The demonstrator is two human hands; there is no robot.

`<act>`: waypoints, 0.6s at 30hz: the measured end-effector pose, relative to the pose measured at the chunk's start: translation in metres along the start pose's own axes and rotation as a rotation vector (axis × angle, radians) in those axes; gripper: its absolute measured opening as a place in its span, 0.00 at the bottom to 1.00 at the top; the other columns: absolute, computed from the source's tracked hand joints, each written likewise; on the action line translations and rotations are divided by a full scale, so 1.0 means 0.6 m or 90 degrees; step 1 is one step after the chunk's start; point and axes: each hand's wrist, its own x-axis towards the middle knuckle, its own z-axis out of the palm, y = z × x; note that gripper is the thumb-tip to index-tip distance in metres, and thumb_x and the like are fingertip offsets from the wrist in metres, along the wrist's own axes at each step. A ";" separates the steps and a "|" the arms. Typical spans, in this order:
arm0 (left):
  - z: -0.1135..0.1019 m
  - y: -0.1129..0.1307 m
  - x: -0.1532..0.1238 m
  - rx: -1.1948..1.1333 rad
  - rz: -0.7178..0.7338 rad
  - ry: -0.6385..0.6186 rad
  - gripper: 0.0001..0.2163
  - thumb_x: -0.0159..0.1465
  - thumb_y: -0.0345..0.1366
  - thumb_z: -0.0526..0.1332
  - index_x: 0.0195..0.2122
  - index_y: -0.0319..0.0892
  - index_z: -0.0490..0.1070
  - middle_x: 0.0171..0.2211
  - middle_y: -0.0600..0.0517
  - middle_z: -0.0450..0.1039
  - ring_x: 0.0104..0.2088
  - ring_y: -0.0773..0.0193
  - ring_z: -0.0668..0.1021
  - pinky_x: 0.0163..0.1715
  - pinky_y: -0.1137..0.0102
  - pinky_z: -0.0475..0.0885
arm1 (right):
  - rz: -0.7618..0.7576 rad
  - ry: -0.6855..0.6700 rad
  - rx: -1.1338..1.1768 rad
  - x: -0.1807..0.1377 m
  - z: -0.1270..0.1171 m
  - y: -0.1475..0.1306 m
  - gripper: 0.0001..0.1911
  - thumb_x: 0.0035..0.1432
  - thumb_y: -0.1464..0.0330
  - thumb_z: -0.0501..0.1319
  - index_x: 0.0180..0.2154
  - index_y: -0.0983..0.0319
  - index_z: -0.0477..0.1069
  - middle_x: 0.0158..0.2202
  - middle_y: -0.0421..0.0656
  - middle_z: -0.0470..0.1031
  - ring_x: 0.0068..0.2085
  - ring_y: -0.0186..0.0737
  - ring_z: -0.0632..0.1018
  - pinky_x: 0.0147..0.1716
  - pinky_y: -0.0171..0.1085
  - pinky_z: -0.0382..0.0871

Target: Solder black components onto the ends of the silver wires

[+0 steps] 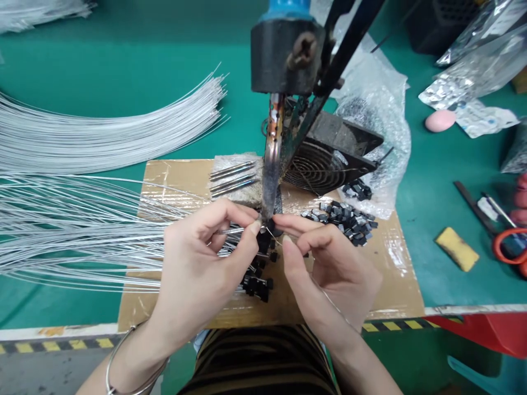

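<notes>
A soldering iron [272, 164] hangs tip-down over the cardboard [387, 280], mounted on a black stand. Just left of its tip, my left hand [201, 263] pinches thumb and forefinger on a small piece, seemingly a wire end, mostly hidden by the fingers. My right hand [337, 269] pinches a thin solder wire [273, 237], which trails over the palm toward the wrist. Its forefinger reaches a small black part beside the tip. Beneath the hands lie wires [144, 263] with black connectors [257, 286] on their ends.
Loose black connectors [349, 219] are heaped on the right of the cardboard. Behind them are a black fan [321, 164] and bubble wrap [382, 120]. A bundle of white wires [123, 137] lies at left. Metal rods [233, 178] rest behind my left hand. A yellow sponge [457, 248] and orange-handled scissors [500, 241] lie right.
</notes>
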 end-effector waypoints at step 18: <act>0.004 -0.003 -0.002 0.016 0.009 -0.006 0.07 0.63 0.24 0.68 0.32 0.44 0.77 0.33 0.61 0.81 0.33 0.76 0.81 0.34 0.85 0.75 | -0.013 0.015 -0.017 -0.002 0.004 0.000 0.11 0.62 0.81 0.66 0.35 0.59 0.73 0.50 0.42 0.84 0.51 0.40 0.85 0.56 0.40 0.78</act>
